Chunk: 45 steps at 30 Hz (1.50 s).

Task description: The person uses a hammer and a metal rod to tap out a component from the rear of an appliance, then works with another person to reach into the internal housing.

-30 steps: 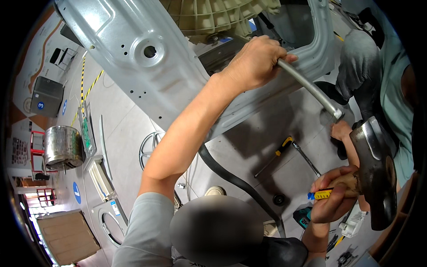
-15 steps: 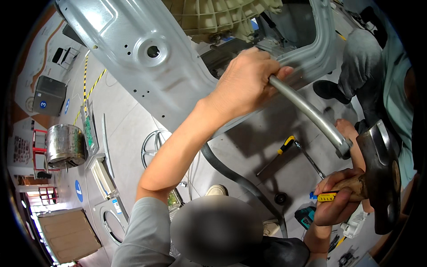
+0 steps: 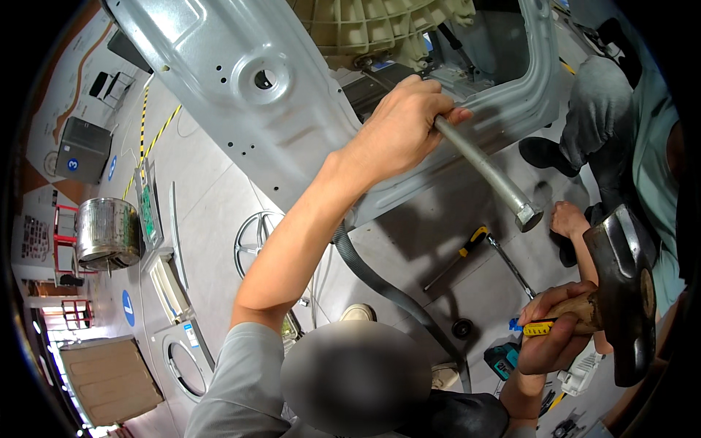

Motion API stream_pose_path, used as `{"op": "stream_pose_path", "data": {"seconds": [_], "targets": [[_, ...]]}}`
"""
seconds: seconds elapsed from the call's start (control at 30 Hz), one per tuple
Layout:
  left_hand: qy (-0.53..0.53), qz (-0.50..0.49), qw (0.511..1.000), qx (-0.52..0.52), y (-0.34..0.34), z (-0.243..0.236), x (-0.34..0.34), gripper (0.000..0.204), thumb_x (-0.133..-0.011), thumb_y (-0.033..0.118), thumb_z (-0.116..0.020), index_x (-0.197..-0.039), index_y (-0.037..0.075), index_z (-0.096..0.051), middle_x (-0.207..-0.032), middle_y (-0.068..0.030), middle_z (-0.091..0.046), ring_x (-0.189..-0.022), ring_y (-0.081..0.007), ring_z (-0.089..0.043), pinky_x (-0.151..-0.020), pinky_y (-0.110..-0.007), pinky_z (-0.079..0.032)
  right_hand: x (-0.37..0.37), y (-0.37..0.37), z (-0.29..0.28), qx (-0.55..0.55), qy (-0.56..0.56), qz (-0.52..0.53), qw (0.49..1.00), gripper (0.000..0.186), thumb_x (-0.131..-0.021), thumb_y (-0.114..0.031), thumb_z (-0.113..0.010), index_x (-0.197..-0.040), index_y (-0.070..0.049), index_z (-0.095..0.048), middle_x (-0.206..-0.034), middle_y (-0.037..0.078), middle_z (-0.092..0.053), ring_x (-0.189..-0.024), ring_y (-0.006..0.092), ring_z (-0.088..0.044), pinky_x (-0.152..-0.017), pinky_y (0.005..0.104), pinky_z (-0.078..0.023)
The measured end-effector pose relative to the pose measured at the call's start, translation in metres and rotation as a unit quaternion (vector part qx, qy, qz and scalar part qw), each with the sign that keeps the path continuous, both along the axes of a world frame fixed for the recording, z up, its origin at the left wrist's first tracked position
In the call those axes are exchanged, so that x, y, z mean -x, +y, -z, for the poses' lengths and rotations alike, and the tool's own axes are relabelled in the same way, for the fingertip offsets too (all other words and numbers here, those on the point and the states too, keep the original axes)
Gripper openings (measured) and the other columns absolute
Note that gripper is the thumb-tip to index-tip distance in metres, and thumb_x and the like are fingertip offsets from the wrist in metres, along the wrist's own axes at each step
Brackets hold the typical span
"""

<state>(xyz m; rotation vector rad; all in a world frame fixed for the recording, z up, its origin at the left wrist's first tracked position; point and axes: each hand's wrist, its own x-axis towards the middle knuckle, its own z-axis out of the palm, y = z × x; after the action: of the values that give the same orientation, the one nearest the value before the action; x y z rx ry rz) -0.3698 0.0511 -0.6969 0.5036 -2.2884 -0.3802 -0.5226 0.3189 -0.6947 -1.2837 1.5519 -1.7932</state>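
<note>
My left hand (image 3: pixel 409 124) is wrapped round a thick grey metal bar (image 3: pixel 485 171). The bar's near end is broad and faceted; a thinner part beyond my fist reaches into the opening of a grey washing machine cabinet (image 3: pixel 292 109). Inside the opening is a ribbed cream plastic tub (image 3: pixel 380 29), its centre close to the bar's thin end. At the lower right, my right hand (image 3: pixel 555 336) grips the wooden handle of a hammer (image 3: pixel 624 292), whose dark steel head is raised apart from the bar. A small yellow piece with a blue end (image 3: pixel 539 327) shows at those fingers.
A grey corrugated hose (image 3: pixel 387 288) hangs from the cabinet. On the floor lie a yellow-black screwdriver (image 3: pixel 460 255), a ratchet wrench (image 3: pixel 511 266) and a teal power tool (image 3: pixel 502 358). Another person's hand (image 3: pixel 569 219) and knee are at right. A metal drum (image 3: pixel 108 233) stands left.
The bar's broad end has swung left and up, away from the hammer head. My left hand has shifted slightly left on the picture, while the hammer stays almost in place.
</note>
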Motion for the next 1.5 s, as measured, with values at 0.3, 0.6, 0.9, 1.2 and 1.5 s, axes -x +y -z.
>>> {"op": "stream_pose_path", "data": {"seconds": [0.3,0.6,0.9,1.2,1.5], "targets": [[-0.04,0.019,0.999,-0.011,-0.005,0.0,-0.002,0.019,-0.087,0.014,-0.068,-0.076,-0.001,-0.062,-0.071,-0.0113,-0.05,-0.074,-0.0298,-0.049,-0.067,-0.039,-0.042,0.001,0.002,0.002,-0.007,0.009,-0.009,1.0,0.041,-0.095,-0.024,-0.041,-0.122,0.007,-0.036,-0.071,0.01,-0.054,-0.054,0.0135,-0.051,-0.052,0.0255,-0.046],[-0.195,-0.092,0.95,0.224,0.012,-0.017,-0.019,0.018,-0.084,0.022,-0.069,-0.092,0.007,-0.064,-0.074,-0.0102,-0.052,-0.08,-0.0248,-0.054,-0.066,-0.035,-0.041,-0.001,0.002,0.004,0.008,-0.015,-0.017,1.0,0.039,-0.096,-0.026,-0.043,-0.12,0.005,-0.036,-0.076,0.011,-0.054,-0.055,0.014,-0.051,-0.052,0.0258,-0.046],[-0.312,-0.143,0.928,0.144,0.038,-0.023,-0.031,0.011,-0.081,0.01,-0.065,-0.084,0.004,-0.057,-0.075,-0.0108,-0.06,-0.064,-0.0311,-0.059,-0.062,-0.038,-0.047,0.002,0.001,0.003,0.009,-0.015,-0.011,1.0,0.042,-0.095,-0.026,-0.044,-0.118,0.007,-0.034,-0.075,0.011,-0.053,-0.053,0.0135,-0.049,-0.048,0.0264,-0.045],[-0.262,-0.119,0.951,0.114,0.033,-0.019,-0.036,0.017,-0.068,-0.003,-0.061,-0.082,0.003,-0.053,-0.078,-0.0117,-0.06,-0.068,-0.033,-0.06,-0.064,-0.04,-0.048,0.006,0.002,0.003,0.001,0.0,-0.014,1.0,0.042,-0.094,-0.026,-0.044,-0.119,0.006,-0.034,-0.076,0.01,-0.053,-0.053,0.0129,-0.049,-0.05,0.0264,-0.046],[-0.284,-0.119,0.944,0.12,0.034,-0.021,-0.035,0.018,-0.067,-0.003,-0.061,-0.082,0.004,-0.052,-0.078,-0.0115,-0.058,-0.069,-0.0324,-0.06,-0.064,-0.04,-0.048,0.002,-0.001,0.0,-0.011,-0.017,0.012,1.0,0.04,-0.096,-0.027,-0.043,-0.12,0.004,-0.036,-0.078,0.009,-0.054,-0.057,0.012,-0.05,-0.051,0.026,-0.046]]}}
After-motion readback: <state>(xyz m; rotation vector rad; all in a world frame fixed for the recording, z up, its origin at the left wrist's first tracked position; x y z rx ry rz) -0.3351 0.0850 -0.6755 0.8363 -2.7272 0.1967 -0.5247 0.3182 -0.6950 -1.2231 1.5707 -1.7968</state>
